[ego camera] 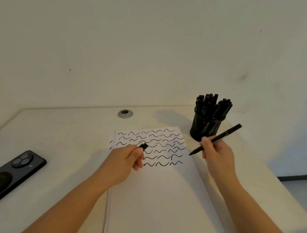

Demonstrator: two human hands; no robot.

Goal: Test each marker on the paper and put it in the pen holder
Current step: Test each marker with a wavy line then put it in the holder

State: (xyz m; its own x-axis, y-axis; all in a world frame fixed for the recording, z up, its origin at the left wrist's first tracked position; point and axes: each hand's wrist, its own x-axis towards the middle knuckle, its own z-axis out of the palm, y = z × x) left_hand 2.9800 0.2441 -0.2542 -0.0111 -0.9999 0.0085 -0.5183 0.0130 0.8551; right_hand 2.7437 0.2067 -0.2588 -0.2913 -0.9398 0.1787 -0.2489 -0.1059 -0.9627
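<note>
White paper (158, 193) lies on the desk, its upper part covered with rows of black wavy lines. My right hand (217, 155) grips an uncapped black marker (226, 135), whose tip hovers just past the paper's right edge. Over the squiggles, my left hand (128, 160) pinches the marker's black cap (144, 146). A black mesh pen holder (205, 128) stands behind my right hand, packed with several black markers (212, 106).
A black phone (5, 177) lies camera side up at the left of the cream desk (60, 137). A round cable grommet (125, 113) sits near the back edge by the wall. The desk's right edge drops off close to my right forearm.
</note>
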